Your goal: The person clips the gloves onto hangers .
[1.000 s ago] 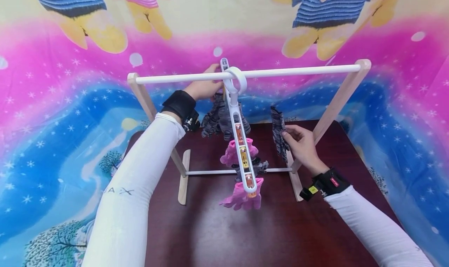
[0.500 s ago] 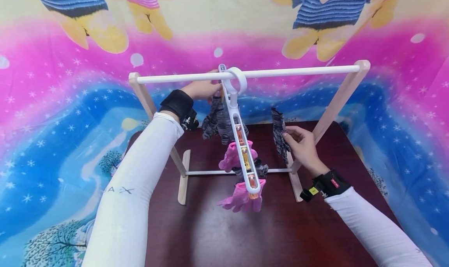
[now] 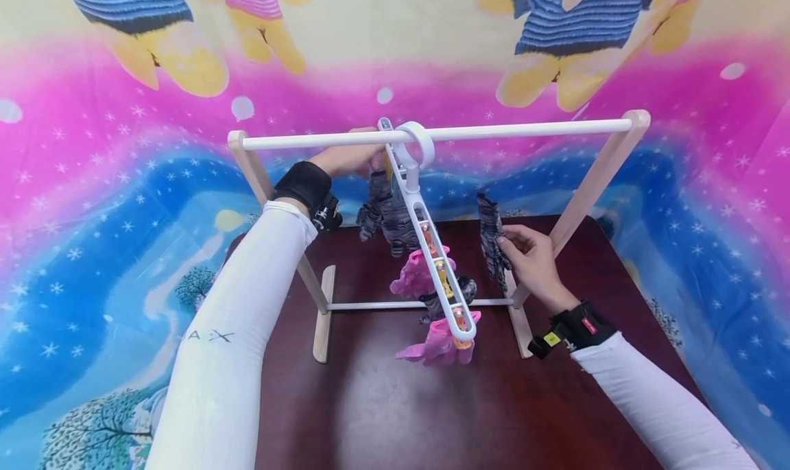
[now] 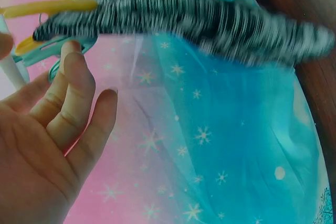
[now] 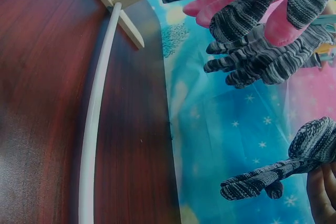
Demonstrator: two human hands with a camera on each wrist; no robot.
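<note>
A white clip hanger hangs by its ring from a rack rod. At its far end my left hand has thumb and fingers around a teal clip. A grey-black striped knit glove hangs beside it, with a yellow clip at its cuff. My right hand pinches another striped knit glove, held away from the hanger with its fingers pointing down. Pink gloves and more striped gloves hang along the bar from orange and yellow clips.
The rack's white rod runs across, above both hands, between two wooden uprights. A lower white rod joins the wooden feet on the dark table. A patterned cloth surrounds the table.
The hanger has turned: its far end has swung left with my left hand, its near end right with the pink gloves. My right hand and its glove have barely moved.
</note>
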